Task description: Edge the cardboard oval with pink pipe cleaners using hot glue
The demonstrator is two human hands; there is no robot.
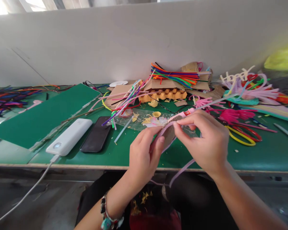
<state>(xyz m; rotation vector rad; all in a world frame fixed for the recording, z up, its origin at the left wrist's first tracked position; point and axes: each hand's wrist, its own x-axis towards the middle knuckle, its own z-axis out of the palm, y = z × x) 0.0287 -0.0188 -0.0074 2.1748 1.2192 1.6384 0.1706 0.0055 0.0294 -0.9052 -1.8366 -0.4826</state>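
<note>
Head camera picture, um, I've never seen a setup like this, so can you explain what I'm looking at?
There's no machine here: these are a person's own bare hands, seen from a camera worn on their head, looking forward and down. The left hand holds a flat, greyish piece. The right hand pinches a lilac strip at its edge; part of the strip hangs below. On the green table lie a white power bank, a dark phone and, farther back, an egg-carton tray and a bundle of colourful stems.
</note>
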